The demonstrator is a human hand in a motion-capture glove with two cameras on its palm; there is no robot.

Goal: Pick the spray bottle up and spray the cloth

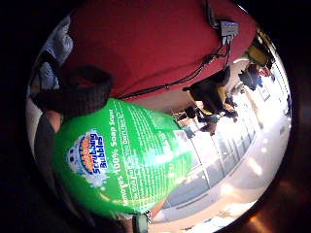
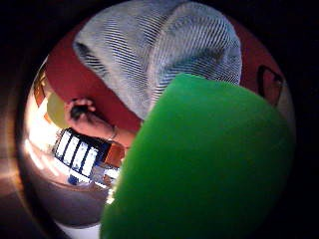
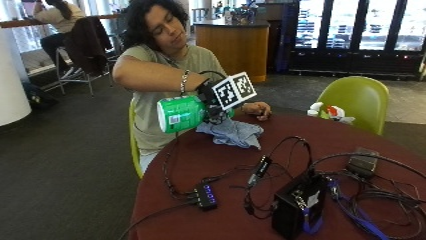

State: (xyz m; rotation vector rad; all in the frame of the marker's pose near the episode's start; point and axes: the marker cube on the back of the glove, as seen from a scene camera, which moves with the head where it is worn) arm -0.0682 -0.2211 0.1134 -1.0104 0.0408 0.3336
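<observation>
A person seated at a round, dark red bench (image 3: 373, 150) holds a green Scrubbing Bubbles spray bottle (image 3: 181, 113) in the air with the gloved right hand (image 3: 212, 102). The bottle lies tipped on its side, its long axis roughly level: the flat base points away from the person's body toward the room, and the nozzle end, hidden behind the hand, faces in toward the bench. The fingers appear curled round the bottle's neck, though the grip itself is mostly covered, so whether a finger rests on the trigger cannot be told.

The blue-grey cloth (image 3: 231, 132) lies crumpled on the bench, just below and slightly beyond the hand, on the nozzle side. The thumb-side palm view shows the cloth (image 2: 149, 50) beyond the green bottle body (image 2: 209, 164). The bare left hand (image 3: 256, 109) rests on the bench behind the cloth.

Judging from this, the bottle is lifted and roughly aimed; spraying remains.
</observation>
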